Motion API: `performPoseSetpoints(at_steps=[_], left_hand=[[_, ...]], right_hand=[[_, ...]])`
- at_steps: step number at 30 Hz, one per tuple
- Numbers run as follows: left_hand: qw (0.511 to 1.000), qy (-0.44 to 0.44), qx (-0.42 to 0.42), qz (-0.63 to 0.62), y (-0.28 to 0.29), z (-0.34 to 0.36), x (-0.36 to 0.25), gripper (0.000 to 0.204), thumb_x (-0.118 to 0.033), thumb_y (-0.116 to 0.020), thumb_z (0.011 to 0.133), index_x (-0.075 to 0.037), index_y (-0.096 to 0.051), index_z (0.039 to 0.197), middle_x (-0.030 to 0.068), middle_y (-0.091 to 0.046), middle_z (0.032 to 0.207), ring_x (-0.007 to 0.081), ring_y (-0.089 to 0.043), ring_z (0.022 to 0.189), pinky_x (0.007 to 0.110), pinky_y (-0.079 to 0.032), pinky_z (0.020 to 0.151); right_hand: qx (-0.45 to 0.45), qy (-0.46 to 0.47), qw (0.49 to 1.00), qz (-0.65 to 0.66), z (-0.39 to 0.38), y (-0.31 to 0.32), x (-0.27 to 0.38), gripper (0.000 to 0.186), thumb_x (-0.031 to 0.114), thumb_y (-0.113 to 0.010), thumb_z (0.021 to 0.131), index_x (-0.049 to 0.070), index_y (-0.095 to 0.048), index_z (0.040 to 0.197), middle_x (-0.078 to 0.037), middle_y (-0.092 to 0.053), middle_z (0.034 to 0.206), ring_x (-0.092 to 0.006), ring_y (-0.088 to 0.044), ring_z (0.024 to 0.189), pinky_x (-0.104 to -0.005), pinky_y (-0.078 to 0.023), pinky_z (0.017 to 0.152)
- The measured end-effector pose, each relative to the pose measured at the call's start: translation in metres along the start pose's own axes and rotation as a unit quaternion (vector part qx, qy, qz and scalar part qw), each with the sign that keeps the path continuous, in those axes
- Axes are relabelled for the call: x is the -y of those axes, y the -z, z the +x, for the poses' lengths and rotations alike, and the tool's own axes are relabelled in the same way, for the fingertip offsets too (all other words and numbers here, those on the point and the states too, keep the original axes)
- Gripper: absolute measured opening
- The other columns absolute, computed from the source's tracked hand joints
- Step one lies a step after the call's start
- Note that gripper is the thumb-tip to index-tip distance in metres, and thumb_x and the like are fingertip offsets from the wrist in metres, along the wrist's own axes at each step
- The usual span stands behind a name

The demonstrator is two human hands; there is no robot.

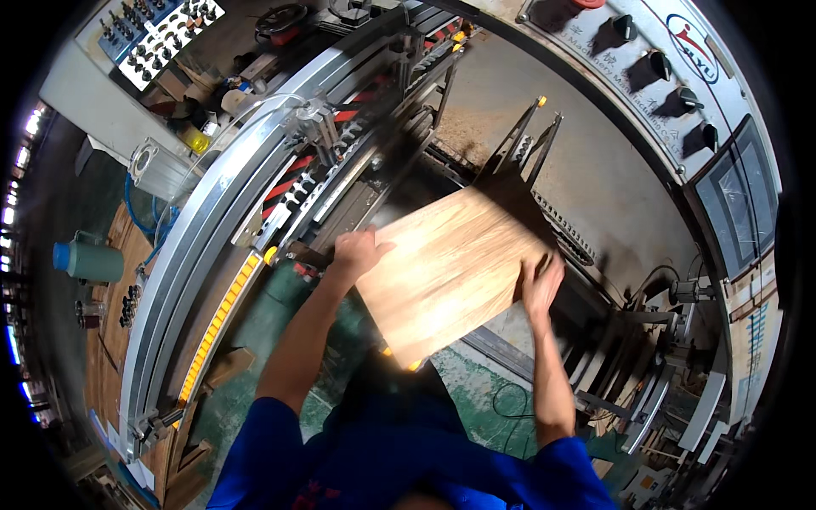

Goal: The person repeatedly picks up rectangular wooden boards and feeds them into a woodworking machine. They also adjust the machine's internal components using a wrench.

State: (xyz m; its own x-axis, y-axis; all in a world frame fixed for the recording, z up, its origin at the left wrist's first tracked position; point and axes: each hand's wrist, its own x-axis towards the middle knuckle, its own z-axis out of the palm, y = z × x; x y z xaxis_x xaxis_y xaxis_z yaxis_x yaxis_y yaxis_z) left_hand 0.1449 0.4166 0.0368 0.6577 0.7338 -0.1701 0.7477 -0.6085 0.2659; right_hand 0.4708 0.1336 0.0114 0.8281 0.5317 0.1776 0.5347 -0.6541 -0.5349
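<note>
A flat, light wooden board (450, 268) with visible grain is held tilted between my two hands, in front of my body. My left hand (359, 252) grips its left edge, thumb lying over the top face and the fingers partly hidden behind the edge. On the opposite edge, my right hand (542, 285) has its thumb and fingers closed round the board. The board's far corner lies in shadow near the dark machine frame. What supports its underside, if anything, is hidden from me.
A long machine with a curved-looking metal rail (200, 200) and a yellow roller strip (219, 327) runs along the left. A control panel with black knobs (654, 68) and a screen (739, 200) stands at the right. A teal jug (93, 257) sits far left.
</note>
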Motion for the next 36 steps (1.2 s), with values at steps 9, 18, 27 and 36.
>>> performPoseSetpoints(at_steps=[9,18,27,36], left_hand=[[0.993,-0.057,0.107,-0.013,-0.018,-0.135,-0.058,0.063,-0.064,-0.055,0.092,-0.003,-0.068,0.091,0.0192,-0.072,0.078,0.0388,-0.071,0.071,0.050,-0.056,0.067],[0.978,0.096,0.037,-0.181,0.050,-0.204,-0.038,0.043,-0.043,-0.058,0.098,-0.003,-0.061,0.113,0.0218,-0.068,0.102,0.0401,-0.067,0.096,0.050,-0.053,0.078],[0.876,0.165,-0.422,0.163,0.270,-0.286,0.151,0.032,-0.020,-0.074,0.088,0.002,-0.056,0.103,0.0205,-0.057,0.101,0.0400,-0.057,0.100,0.049,-0.047,0.091],[0.945,0.238,-0.213,0.065,0.302,-0.318,0.229,0.047,-0.030,-0.062,0.100,-0.003,-0.056,0.138,0.0308,-0.067,0.112,0.0459,-0.065,0.104,0.048,-0.051,0.086]], right_hand=[[0.041,-0.304,0.880,0.363,-0.221,0.019,0.006,0.054,0.040,-0.065,0.100,-0.007,-0.054,0.124,-0.015,-0.064,0.117,-0.0209,-0.056,0.106,-0.0386,-0.047,0.093],[0.123,-0.175,0.955,0.205,-0.062,0.025,-0.022,0.059,0.044,-0.049,0.107,-0.012,-0.067,0.105,-0.017,-0.072,0.094,-0.0211,-0.061,0.082,-0.0382,-0.051,0.076],[0.109,0.352,0.929,0.026,0.127,-0.063,-0.132,0.058,0.045,-0.037,0.109,0.004,-0.050,0.148,-0.015,-0.053,0.150,-0.0297,-0.053,0.133,-0.0350,-0.040,0.110],[-0.119,0.071,0.961,-0.239,-0.005,0.017,-0.042,0.071,0.052,-0.062,0.096,-0.007,-0.051,0.134,-0.028,-0.055,0.131,-0.0430,-0.052,0.122,-0.0513,-0.043,0.102]])
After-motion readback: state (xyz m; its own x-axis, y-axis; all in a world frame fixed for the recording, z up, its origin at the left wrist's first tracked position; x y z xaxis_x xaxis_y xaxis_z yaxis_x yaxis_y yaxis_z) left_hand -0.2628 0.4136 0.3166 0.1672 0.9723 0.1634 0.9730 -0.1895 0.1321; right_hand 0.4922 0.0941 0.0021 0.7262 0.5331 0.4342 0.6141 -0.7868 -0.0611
